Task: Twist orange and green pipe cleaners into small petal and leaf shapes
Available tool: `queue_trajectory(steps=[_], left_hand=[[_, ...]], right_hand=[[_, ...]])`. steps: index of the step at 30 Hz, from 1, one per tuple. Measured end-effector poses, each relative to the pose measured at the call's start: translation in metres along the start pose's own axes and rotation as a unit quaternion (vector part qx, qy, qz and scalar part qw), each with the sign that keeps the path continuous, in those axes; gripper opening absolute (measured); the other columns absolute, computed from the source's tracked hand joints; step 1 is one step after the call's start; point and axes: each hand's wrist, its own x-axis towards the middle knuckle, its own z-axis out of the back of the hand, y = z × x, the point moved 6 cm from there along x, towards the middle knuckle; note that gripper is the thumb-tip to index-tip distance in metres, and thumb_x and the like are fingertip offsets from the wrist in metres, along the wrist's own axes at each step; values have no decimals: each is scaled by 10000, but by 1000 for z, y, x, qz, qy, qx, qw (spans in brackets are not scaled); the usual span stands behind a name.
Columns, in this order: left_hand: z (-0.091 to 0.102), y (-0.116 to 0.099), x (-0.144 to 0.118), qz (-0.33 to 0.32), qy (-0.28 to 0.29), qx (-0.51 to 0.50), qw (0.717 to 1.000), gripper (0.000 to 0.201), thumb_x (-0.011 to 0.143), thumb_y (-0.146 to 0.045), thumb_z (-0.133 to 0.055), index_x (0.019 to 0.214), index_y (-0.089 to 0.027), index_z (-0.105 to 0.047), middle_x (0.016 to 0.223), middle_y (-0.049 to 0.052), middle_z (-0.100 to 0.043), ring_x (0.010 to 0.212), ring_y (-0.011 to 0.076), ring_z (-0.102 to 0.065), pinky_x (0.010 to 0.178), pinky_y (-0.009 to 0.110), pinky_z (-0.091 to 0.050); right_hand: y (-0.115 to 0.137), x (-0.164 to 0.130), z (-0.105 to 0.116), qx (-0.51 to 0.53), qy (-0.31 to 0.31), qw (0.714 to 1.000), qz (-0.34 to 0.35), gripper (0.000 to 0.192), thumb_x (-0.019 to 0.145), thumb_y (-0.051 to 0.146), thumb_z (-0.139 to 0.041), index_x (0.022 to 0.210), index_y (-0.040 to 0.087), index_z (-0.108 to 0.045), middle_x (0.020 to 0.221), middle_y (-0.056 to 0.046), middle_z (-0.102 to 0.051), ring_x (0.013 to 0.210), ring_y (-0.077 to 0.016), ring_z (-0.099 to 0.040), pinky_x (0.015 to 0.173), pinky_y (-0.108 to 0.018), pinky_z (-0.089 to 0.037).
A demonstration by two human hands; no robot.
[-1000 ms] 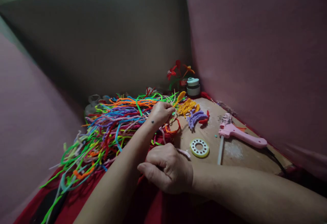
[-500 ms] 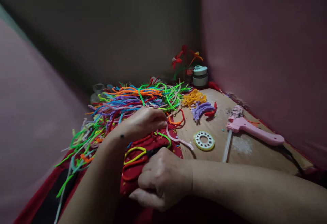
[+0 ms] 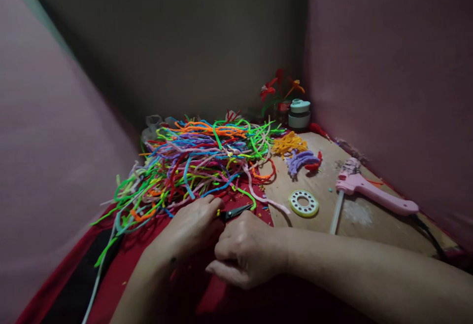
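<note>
Red cloth (image 3: 121,274) nearest, right hand (image 3: 248,250) curled around small dark scissors (image 3: 233,212), left hand (image 3: 192,225) fingers bent touching them, pipe cleaner pile (image 3: 199,159) just beyond, bare board (image 3: 354,215) rightward, glue gun (image 3: 373,193) near the wall.

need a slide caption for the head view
Both hands, left hand and right hand, meet at small scissors beside a pipe cleaner pile.

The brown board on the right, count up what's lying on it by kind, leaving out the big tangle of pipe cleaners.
Pink glue gun: 1
Glue stick: 1
Ring with holes: 1
Small bunches of cut pipe cleaner pieces, yellow, purple, red: 3
Total: 6
</note>
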Motion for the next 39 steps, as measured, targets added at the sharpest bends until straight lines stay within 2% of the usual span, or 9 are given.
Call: queue_trajectory(steps=[3, 9, 12, 16, 19, 26, 32, 36, 39], left_hand=[[-1, -2, -3, -34, 7, -13, 999, 206, 800, -208, -427, 902, -220, -606, 870, 38, -584, 771, 164, -532, 680, 265, -382], [0, -1, -5, -38, 7, -61, 997, 242, 809, -170, -414, 926, -211, -622, 893, 47, -554, 788, 155, -513, 681, 251, -393], [-4, 1, -3, -43, -18, -74, 996, 246, 784, -133, -436, 926, -206, -623, 894, 43, -548, 797, 146, -507, 696, 241, -396], [-11, 7, 2, -36, -85, -48, 995, 203, 785, -117, -438, 855, -193, -612, 867, 37, -542, 755, 137, -494, 662, 240, -390], [-14, 9, 6, -45, -122, -34, 991, 218, 821, -128, -409, 873, -185, -612, 883, 45, -549, 793, 143, -500, 712, 254, -401], [-14, 7, 9, -52, -157, -26, 986, 166, 850, -196, -436, 884, -172, -597, 917, 62, -568, 813, 152, -511, 709, 260, -420], [-12, 5, 10, -44, -154, -7, 987, 154, 834, -242, -488, 861, -169, -621, 914, 75, -597, 827, 169, -538, 719, 271, -435], [0, -1, -2, -70, -142, -91, 983, 188, 836, -246, -493, 854, -182, -669, 876, 58, -643, 792, 156, -567, 719, 261, -436], [18, 4, -20, -65, -153, -278, 946, 187, 820, -260, -528, 857, -176, -691, 810, 43, -677, 718, 132, -591, 680, 241, -446]], right_hand=[[1, 0, 2, -9, 0, 1000, 2, 351, 792, 351, -504, 486, 181, -531, 455, -15, -579, 437, -123, -514, 418, -266, -208], [-1, 1, 3, -2, 15, 1000, -2, 338, 798, 332, -496, 500, 177, -532, 472, -17, -575, 450, -115, -499, 448, -248, -270], [-2, 0, 2, -3, 22, 1000, -3, 329, 796, 323, -489, 505, 175, -532, 473, -21, -575, 457, -110, -487, 460, -245, -271], [-3, -1, 1, -6, 35, 999, -7, 315, 790, 297, -499, 503, 168, -510, 487, -20, -573, 452, -98, -457, 461, -255, -243], [-1, -1, 4, -8, 41, 999, -10, 300, 795, 281, -506, 517, 168, -504, 509, -17, -575, 457, -94, -440, 469, -263, -232], [2, -1, 9, -21, 35, 999, -8, 277, 827, 222, -482, 559, 165, -516, 530, -21, -564, 499, -110, -449, 511, -280, -250], [1, -4, 8, -18, 35, 999, -8, 283, 854, 221, -461, 583, 163, -513, 535, -8, -546, 510, -104, -436, 521, -269, -253], [-2, -6, 8, -23, 30, 999, -14, 298, 867, 230, -446, 581, 162, -498, 528, -4, -522, 516, -102, -425, 532, -264, -260], [-2, -5, 9, -29, 27, 999, -14, 316, 874, 230, -431, 571, 159, -483, 519, -6, -498, 505, -98, -409, 526, -261, -260]])
